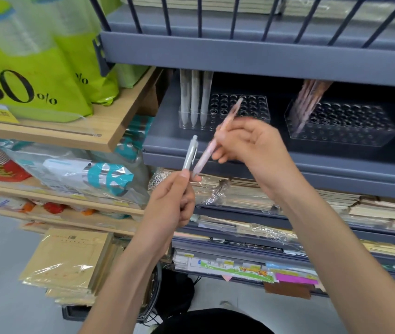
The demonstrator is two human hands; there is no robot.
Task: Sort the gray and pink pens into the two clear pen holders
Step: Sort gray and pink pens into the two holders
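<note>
on the dark grey metal shelf [275,162], two clear plastic pen holders drilled with rows of round holes are sitting well apart. the left clear holder [260,104] is carrying three pale grey pens [194,100], which are standing upright at its left end. the right clear holder [360,133] is carrying a leaning bunch of pink pens [309,97], also at its left end.

in front of the shelf, both hands are working in the air. the right hand [251,143] is showing blurred, its grip clamping round the middle of a slim pink plastic pen [207,154] that is slanting up toward the left clear holder. the left hand [172,203] is pinching the lower end of a slim grey plastic click pen [190,153], with the clicker pointing up, just beside the pink one. whether the two pens are touching, i cannot tell.

both pens are looking light, stiff and smooth, so they are likely slipping easily in loose fingers. gripping at mid-barrel with thumb and two fingers is looking safest, since that is leaving the lower end free to find a hole. the pink one is probably belonging in the right clear holder and the grey one in the left. the holders themselves are looking light and easy to nudge.
</note>
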